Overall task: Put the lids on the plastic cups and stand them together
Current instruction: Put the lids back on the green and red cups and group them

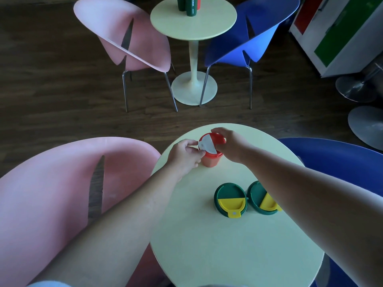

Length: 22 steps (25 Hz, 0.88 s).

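A red plastic cup (211,160) stands near the far edge of the round pale-yellow table (217,245). On it sits a red lid with a white flap (207,146), tilted on the rim. My left hand (184,155) pinches the flap's tab at the cup's left side. My right hand (229,142) grips the lid's rim from the right and far side. Two green cups with green lids and yellow flaps stand side by side nearer me: one (230,197) fully seen, the other (262,198) partly hidden behind my right forearm.
A pink chair (51,193) is at the table's left and a blue chair (331,154) at its right. Beyond, a second round table (193,25) carries several green and red cups, flanked by a pink and a blue chair.
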{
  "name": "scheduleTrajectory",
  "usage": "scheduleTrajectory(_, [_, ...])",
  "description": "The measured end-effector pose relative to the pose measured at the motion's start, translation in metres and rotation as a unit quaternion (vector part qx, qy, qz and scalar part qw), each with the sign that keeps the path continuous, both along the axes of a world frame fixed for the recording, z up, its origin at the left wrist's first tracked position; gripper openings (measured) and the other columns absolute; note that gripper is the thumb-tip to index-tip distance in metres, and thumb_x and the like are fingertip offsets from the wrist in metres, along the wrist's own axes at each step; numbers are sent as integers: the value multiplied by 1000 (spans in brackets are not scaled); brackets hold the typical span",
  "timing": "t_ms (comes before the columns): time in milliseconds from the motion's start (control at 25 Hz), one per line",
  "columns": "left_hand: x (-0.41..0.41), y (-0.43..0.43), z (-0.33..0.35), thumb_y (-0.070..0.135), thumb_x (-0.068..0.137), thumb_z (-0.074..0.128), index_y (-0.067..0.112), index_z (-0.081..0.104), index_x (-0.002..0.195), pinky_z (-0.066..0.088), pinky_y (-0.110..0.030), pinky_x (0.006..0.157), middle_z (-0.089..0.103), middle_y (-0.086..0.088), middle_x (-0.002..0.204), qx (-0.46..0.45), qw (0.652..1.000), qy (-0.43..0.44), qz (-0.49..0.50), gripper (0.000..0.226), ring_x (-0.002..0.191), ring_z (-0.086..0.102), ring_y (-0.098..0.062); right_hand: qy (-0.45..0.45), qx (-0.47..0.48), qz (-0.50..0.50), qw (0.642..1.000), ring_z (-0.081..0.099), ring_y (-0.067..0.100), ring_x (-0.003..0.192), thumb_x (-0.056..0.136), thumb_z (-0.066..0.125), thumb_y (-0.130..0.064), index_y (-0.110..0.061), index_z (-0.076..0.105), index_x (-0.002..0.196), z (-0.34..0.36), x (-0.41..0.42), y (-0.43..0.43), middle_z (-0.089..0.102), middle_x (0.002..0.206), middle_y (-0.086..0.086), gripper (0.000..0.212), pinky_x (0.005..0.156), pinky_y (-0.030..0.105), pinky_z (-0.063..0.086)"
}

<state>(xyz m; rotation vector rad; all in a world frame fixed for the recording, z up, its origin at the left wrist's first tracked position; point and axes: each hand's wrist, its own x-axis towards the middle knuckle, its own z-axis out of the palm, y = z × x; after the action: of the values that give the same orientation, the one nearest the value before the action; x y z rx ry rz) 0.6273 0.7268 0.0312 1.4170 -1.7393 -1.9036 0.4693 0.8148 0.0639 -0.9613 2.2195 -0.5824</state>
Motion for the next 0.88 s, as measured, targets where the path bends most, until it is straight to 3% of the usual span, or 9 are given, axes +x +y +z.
scheduleTrajectory(200, [-5, 3, -2, 5, 94, 71, 13, 68, 122, 63, -39, 86, 74, -4, 101, 19, 999, 32, 25, 29, 85, 76, -24, -32, 0, -88, 996, 73, 29, 76, 84, 59, -11, -28, 64, 115, -1, -4, 5, 72, 100, 8, 37, 69, 48, 63])
scheduleTrajectory(400, [-28, 14, -3, 13, 87, 79, 24, 75, 90, 64, -45, 87, 77, 1, 92, -23, 997, 18, 69, 12, 87, 75, -21, -85, 29, -153, 984, 75, 32, 67, 90, 59, -7, -6, 62, 96, 3, -13, 31, 75, 81, 17, 7, 71, 48, 64])
scheduleTrajectory(520, [-36, 20, -1, 17, 84, 81, 26, 76, 85, 64, -45, 87, 78, 5, 91, -53, 996, 10, 67, 11, 85, 76, -18, -53, 49, -123, 990, 75, 38, 74, 87, 63, -12, 3, 64, 103, 1, -16, 41, 75, 82, 21, 22, 72, 50, 63])
scheduleTrajectory(600, [-34, 22, 4, 12, 85, 80, 29, 75, 89, 65, -44, 84, 75, 6, 100, -59, 997, 4, 45, 17, 91, 76, -21, -3, 28, -82, 996, 71, 34, 82, 83, 71, -20, -10, 61, 117, 0, -17, 45, 73, 97, 12, 36, 68, 43, 60])
scheduleTrajectory(720, [-21, 20, 6, 9, 73, 84, 34, 73, 108, 64, -46, 85, 72, 10, 113, -55, 998, -4, -20, 44, 100, 74, -23, -17, -1, -5, 1000, 64, 26, 97, 75, 81, -20, -25, 48, 139, -1, -16, 49, 64, 124, 2, 72, 67, 33, 53])
scheduleTrajectory(800, [-14, 18, 5, 18, 61, 86, 40, 72, 115, 63, -49, 88, 73, 12, 113, -81, 995, -28, -57, 60, 103, 74, -20, -25, -8, 9, 1000, 64, 27, 101, 73, 81, -16, -29, 43, 145, -4, -16, 48, 63, 129, 4, 83, 73, 34, 55])
scheduleTrajectory(880, [-15, 17, 5, 23, 59, 86, 43, 71, 115, 62, -48, 90, 75, 14, 110, -106, 991, -50, -63, 61, 106, 72, -17, -33, -19, 5, 999, 65, 28, 99, 71, 81, -14, -31, 44, 146, -6, -15, 48, 64, 128, 4, 85, 73, 34, 57])
